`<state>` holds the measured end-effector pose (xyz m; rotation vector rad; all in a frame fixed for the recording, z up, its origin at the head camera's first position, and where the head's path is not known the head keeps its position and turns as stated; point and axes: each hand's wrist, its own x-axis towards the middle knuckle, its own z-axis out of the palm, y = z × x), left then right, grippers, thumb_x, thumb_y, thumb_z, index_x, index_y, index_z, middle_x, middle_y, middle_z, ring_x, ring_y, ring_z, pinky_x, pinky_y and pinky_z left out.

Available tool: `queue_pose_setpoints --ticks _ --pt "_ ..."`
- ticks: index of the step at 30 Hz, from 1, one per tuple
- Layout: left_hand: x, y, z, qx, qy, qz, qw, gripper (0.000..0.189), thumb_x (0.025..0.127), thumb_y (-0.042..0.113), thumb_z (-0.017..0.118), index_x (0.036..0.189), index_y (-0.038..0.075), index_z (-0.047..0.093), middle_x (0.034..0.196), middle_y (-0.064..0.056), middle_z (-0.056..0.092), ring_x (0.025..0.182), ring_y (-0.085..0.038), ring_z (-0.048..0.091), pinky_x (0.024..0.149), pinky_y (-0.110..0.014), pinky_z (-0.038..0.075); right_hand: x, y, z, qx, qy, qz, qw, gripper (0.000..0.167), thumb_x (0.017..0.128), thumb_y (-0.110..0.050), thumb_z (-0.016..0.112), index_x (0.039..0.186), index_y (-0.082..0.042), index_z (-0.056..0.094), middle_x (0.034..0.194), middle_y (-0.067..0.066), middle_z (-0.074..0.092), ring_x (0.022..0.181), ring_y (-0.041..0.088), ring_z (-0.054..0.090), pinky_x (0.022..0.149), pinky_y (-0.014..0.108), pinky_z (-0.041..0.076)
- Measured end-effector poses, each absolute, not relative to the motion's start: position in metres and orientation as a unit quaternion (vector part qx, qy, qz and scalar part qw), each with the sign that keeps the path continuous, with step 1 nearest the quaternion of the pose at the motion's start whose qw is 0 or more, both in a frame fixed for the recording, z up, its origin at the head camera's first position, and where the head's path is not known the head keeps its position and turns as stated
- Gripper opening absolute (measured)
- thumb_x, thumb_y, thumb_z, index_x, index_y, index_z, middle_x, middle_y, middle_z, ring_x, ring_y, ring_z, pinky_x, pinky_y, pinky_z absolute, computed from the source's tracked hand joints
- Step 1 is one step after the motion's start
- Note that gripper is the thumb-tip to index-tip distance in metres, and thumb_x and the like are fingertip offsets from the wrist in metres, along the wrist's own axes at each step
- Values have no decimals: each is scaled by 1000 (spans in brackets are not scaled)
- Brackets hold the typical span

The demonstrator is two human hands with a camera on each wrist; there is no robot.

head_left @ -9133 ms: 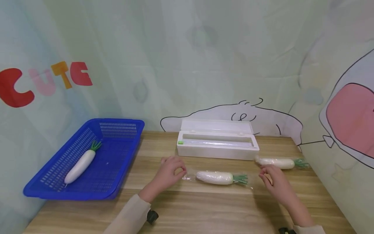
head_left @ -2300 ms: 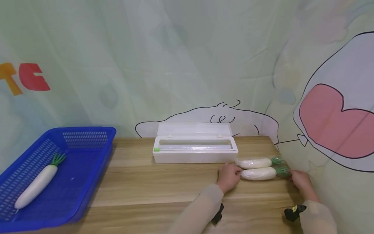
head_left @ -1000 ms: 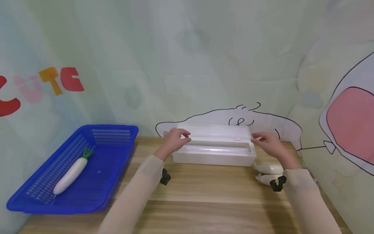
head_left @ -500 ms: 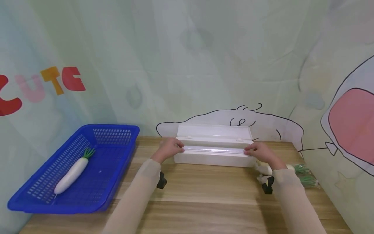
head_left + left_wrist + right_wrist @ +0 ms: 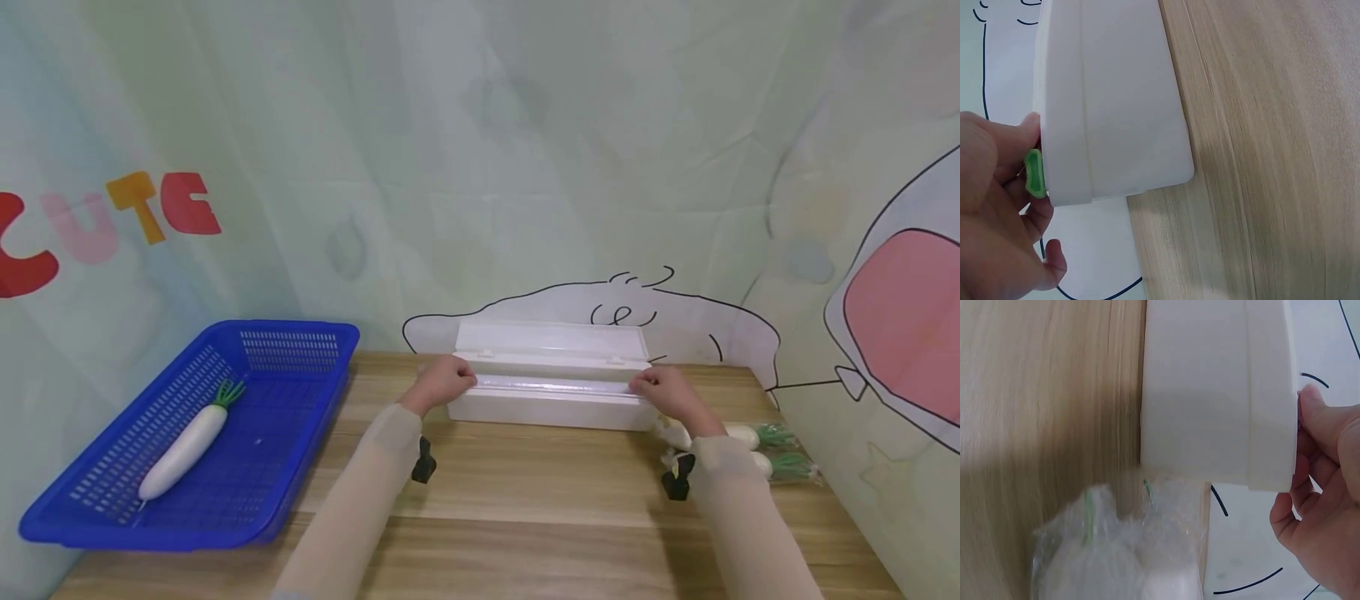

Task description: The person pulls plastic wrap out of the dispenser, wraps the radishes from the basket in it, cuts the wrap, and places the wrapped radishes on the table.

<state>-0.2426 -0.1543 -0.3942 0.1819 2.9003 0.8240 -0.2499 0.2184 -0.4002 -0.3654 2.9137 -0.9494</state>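
A white cling film dispenser box stands near the back wall with its lid raised. Clear cling film lies across its opening. At the left end my left hand pinches the film's edge between thumb and fingers. My right hand pinches the edge at the right end. In the left wrist view a green cutter slider sits at the box's edge, beside my left fingers. The exact grip on the thin film is partly hidden behind the box in both wrist views.
Left on the wooden table is a blue basket with one unwrapped white radish. Two film-wrapped radishes, a rear one and a front one, lie at the right, partly behind my right arm. A printed curtain stands behind.
A wrapped radish has moved from mid-table to beside the other at right. Both hands then left the radishes, came over the box, lowered to its opening and closed on the film's edge.
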Motion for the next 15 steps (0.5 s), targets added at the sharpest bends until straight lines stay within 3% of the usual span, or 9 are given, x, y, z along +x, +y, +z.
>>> queue_pose_setpoints --ticks 4,10,15 --pt "-244 -153 -396 68 960 269 49 17 94 23 60 95 10 70 83 -2 62 81 -20 53 101 -57 27 -252 217 -401 -105 944 -311 14 29 97 -16 53 103 8 66 99 22 65 86 29 56 75 41 46" --pt "-243 -153 -397 77 953 287 57 26 89 35 68 102 13 73 100 -1 69 97 -21 57 105 -60 22 -253 215 -402 -51 941 -335 21 33 98 -18 49 108 10 63 109 26 62 98 35 55 86 48 45" --pt "-243 -152 -395 74 951 295 63 16 89 27 68 95 12 74 92 0 70 92 -20 57 105 -60 21 -252 213 -401 -35 936 -350 19 33 100 -19 47 105 9 64 108 25 62 98 35 53 87 48 43"
